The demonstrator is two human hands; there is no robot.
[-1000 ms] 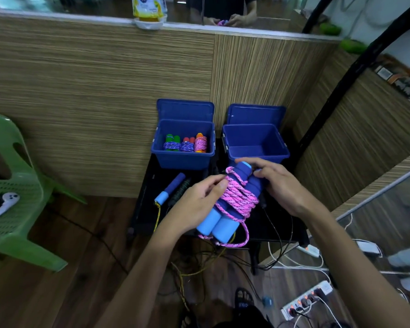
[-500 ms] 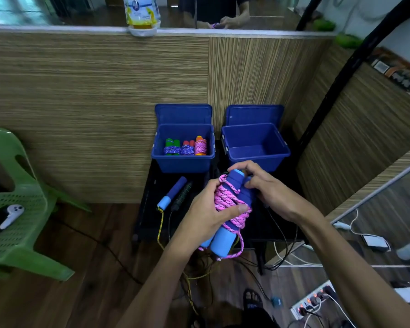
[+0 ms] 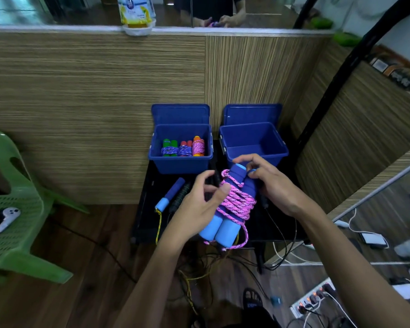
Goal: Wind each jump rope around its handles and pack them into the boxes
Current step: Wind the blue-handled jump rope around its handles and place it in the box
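Note:
Two blue foam handles wound with pink rope make up the jump rope [image 3: 234, 204], held above the black table [image 3: 145, 223]. My left hand [image 3: 197, 207] holds the bundle's left side, thumb pressed on the pink coils. At the top ends of the handles, my right hand [image 3: 268, 183] grips with curled fingers. A loose loop of pink rope hangs below the handles. The left blue box [image 3: 180, 165] contains three wound ropes. The right blue box [image 3: 253, 138] holds nothing. Another rope with a blue handle [image 3: 169, 195] and yellow cord lies on the table beside a black handle [image 3: 180, 197].
Both box lids stand open against the wood-panel wall. A green plastic chair [image 3: 17, 233] at left carries a white controller [image 3: 8, 217]. Cables trail under the table, and a power strip [image 3: 313, 301] lies on the floor at lower right. A bottle [image 3: 137, 13] stands on the ledge.
The bundle has tilted so both lower handle ends show side by side. My left hand has loosened from a full wrap to a thumb-and-finger hold. My right hand stays at the top.

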